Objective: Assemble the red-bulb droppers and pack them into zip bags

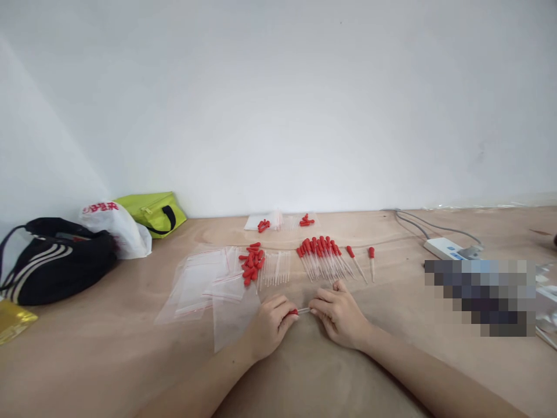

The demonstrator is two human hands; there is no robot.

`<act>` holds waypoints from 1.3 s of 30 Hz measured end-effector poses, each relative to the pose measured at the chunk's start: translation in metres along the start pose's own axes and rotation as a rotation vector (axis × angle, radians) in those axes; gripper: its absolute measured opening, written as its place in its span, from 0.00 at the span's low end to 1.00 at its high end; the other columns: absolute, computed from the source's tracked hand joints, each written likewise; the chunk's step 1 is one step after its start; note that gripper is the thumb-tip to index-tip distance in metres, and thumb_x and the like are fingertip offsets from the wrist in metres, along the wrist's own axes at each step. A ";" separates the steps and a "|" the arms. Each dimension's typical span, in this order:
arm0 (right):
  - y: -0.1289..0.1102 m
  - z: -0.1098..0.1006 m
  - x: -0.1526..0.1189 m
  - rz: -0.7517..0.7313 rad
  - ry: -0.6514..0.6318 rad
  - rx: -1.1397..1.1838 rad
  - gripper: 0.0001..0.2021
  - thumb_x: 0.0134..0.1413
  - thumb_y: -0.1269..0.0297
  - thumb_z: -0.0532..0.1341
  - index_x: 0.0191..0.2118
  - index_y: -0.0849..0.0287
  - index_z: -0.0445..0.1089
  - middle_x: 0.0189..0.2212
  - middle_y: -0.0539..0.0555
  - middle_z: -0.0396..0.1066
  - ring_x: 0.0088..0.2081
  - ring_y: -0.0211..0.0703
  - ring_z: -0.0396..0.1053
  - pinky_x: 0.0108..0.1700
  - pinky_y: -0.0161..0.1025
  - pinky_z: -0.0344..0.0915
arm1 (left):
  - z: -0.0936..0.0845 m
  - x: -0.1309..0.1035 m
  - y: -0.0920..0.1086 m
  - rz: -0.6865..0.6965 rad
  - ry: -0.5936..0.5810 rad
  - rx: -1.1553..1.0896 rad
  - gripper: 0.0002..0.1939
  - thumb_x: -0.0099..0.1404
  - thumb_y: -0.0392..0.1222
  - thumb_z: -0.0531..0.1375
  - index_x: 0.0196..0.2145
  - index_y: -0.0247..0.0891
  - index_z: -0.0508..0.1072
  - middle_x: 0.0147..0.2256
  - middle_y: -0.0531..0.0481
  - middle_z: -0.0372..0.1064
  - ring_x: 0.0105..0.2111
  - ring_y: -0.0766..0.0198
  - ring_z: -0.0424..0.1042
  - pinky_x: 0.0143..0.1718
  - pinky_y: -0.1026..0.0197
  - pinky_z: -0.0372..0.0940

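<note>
My left hand (273, 325) pinches a red rubber bulb (293, 312) near the front of the table. A thin clear dropper tube (303, 310) runs from the bulb to my right hand (339, 316), whose fingers are closed round its other part. Whether the bulb is fully seated on the tube I cannot tell. Beyond my left hand lie a pile of loose red bulbs (251, 266) and a row of bare clear tubes (276, 268). Several droppers with red bulbs (322, 252) lie side by side past my right hand, with two more to their right.
Clear zip bags (200, 278) lie left of the bulbs. Small bagged bulbs (263, 225) sit by the wall. At left are a black bag (65, 261), a white plastic bag (126, 232) and a lime-green bag (156, 212). A power strip (444, 248) with cables lies right, by a blurred-out patch.
</note>
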State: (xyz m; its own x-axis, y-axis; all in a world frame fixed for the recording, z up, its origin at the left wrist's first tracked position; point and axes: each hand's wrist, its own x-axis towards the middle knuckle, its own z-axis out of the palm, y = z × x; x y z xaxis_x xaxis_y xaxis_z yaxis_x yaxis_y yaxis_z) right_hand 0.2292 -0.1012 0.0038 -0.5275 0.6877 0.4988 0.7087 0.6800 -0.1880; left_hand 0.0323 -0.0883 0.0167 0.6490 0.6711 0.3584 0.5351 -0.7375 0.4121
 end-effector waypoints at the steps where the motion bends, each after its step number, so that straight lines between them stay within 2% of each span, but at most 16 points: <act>1: -0.001 0.000 0.000 0.003 -0.003 0.019 0.13 0.56 0.72 0.46 0.29 0.59 0.67 0.24 0.50 0.64 0.25 0.35 0.55 0.33 0.38 0.42 | 0.000 0.000 0.000 0.015 -0.003 0.007 0.12 0.65 0.39 0.48 0.28 0.35 0.67 0.27 0.49 0.65 0.29 0.63 0.65 0.32 0.62 0.61; 9: -0.007 0.008 0.002 0.039 -0.009 0.101 0.14 0.57 0.70 0.45 0.28 0.60 0.65 0.23 0.50 0.62 0.25 0.36 0.55 0.33 0.37 0.44 | 0.002 -0.001 -0.002 0.094 0.001 0.035 0.12 0.65 0.38 0.47 0.27 0.35 0.66 0.27 0.49 0.64 0.30 0.63 0.64 0.32 0.62 0.60; 13: -0.008 0.006 0.004 0.033 -0.034 0.109 0.15 0.58 0.70 0.44 0.29 0.60 0.66 0.25 0.51 0.64 0.27 0.36 0.57 0.32 0.36 0.45 | 0.002 0.000 -0.003 0.117 0.019 0.052 0.12 0.66 0.38 0.47 0.28 0.35 0.66 0.28 0.48 0.65 0.31 0.62 0.64 0.33 0.61 0.60; 17: -0.011 -0.004 0.010 -0.023 -0.064 -0.029 0.11 0.56 0.70 0.49 0.29 0.59 0.67 0.26 0.52 0.65 0.30 0.39 0.58 0.32 0.38 0.45 | -0.001 0.001 -0.005 0.110 0.077 0.090 0.11 0.66 0.39 0.47 0.32 0.36 0.67 0.29 0.48 0.65 0.32 0.61 0.64 0.35 0.60 0.61; 19: -0.007 -0.010 0.013 -0.041 -0.064 -0.102 0.10 0.54 0.70 0.51 0.28 0.59 0.68 0.25 0.53 0.66 0.31 0.40 0.58 0.32 0.39 0.45 | -0.004 0.000 -0.008 0.089 0.124 0.110 0.09 0.65 0.38 0.48 0.37 0.37 0.67 0.33 0.47 0.66 0.35 0.60 0.64 0.37 0.59 0.61; 20: -0.003 -0.013 0.014 -0.018 -0.045 -0.121 0.10 0.53 0.70 0.52 0.28 0.58 0.69 0.25 0.53 0.67 0.31 0.40 0.59 0.33 0.39 0.45 | -0.005 0.000 -0.010 0.071 0.153 0.127 0.09 0.65 0.38 0.49 0.40 0.37 0.66 0.35 0.47 0.65 0.36 0.60 0.64 0.39 0.58 0.61; 22: 0.011 -0.018 0.016 0.136 0.046 -0.142 0.10 0.53 0.69 0.51 0.30 0.58 0.70 0.27 0.53 0.69 0.32 0.41 0.61 0.35 0.40 0.46 | -0.009 -0.002 -0.016 0.016 0.228 0.181 0.12 0.63 0.38 0.52 0.45 0.38 0.63 0.39 0.45 0.64 0.40 0.58 0.64 0.42 0.55 0.60; 25: 0.043 -0.023 0.016 0.568 0.227 -0.198 0.12 0.54 0.65 0.50 0.33 0.58 0.71 0.31 0.54 0.71 0.36 0.42 0.64 0.39 0.40 0.48 | -0.014 -0.003 -0.027 -0.101 0.325 0.266 0.12 0.60 0.38 0.53 0.44 0.38 0.63 0.38 0.45 0.64 0.40 0.55 0.64 0.41 0.52 0.60; 27: 0.064 -0.023 0.015 0.827 0.243 -0.243 0.13 0.53 0.63 0.49 0.36 0.58 0.70 0.32 0.55 0.72 0.36 0.44 0.65 0.40 0.41 0.48 | -0.016 -0.003 -0.033 -0.191 0.348 0.305 0.09 0.59 0.38 0.54 0.39 0.37 0.65 0.35 0.46 0.65 0.38 0.55 0.64 0.39 0.52 0.60; 29: 0.080 -0.020 0.013 0.982 0.200 -0.269 0.14 0.52 0.62 0.50 0.39 0.59 0.69 0.32 0.55 0.72 0.36 0.46 0.66 0.40 0.42 0.49 | -0.017 -0.002 -0.038 -0.281 0.331 0.335 0.07 0.57 0.38 0.56 0.35 0.37 0.65 0.33 0.47 0.65 0.36 0.55 0.65 0.38 0.52 0.61; 31: 0.089 -0.016 0.012 1.047 0.146 -0.287 0.14 0.51 0.62 0.50 0.39 0.59 0.69 0.33 0.56 0.72 0.36 0.47 0.67 0.40 0.43 0.49 | -0.018 -0.001 -0.040 -0.353 0.302 0.354 0.08 0.55 0.38 0.58 0.34 0.37 0.65 0.33 0.47 0.65 0.36 0.55 0.65 0.37 0.53 0.61; 34: 0.092 -0.012 0.014 1.049 0.103 -0.313 0.13 0.51 0.62 0.51 0.37 0.60 0.69 0.33 0.57 0.72 0.37 0.49 0.67 0.41 0.44 0.48 | -0.019 -0.001 -0.041 -0.409 0.277 0.370 0.08 0.54 0.40 0.59 0.33 0.38 0.64 0.33 0.48 0.65 0.37 0.55 0.65 0.37 0.53 0.61; 37: 0.085 -0.011 0.021 0.990 0.152 -0.362 0.11 0.50 0.64 0.51 0.35 0.61 0.68 0.33 0.57 0.71 0.38 0.49 0.65 0.41 0.44 0.48 | -0.023 -0.001 -0.043 -0.422 0.290 0.392 0.09 0.54 0.42 0.59 0.32 0.38 0.64 0.33 0.48 0.64 0.36 0.56 0.65 0.37 0.55 0.60; 39: 0.073 -0.008 0.027 0.890 0.206 -0.378 0.10 0.50 0.65 0.51 0.33 0.60 0.68 0.32 0.56 0.71 0.38 0.47 0.65 0.41 0.43 0.47 | -0.026 -0.001 -0.046 -0.428 0.306 0.410 0.09 0.55 0.44 0.58 0.31 0.38 0.64 0.31 0.48 0.63 0.34 0.56 0.64 0.36 0.55 0.61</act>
State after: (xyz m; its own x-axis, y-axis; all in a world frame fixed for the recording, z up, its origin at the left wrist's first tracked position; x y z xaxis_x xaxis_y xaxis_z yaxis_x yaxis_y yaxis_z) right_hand 0.2704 -0.0353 0.0101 0.3370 0.8263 0.4513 0.9291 -0.2145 -0.3011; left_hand -0.0070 -0.0533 0.0190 0.1830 0.8578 0.4803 0.9130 -0.3295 0.2407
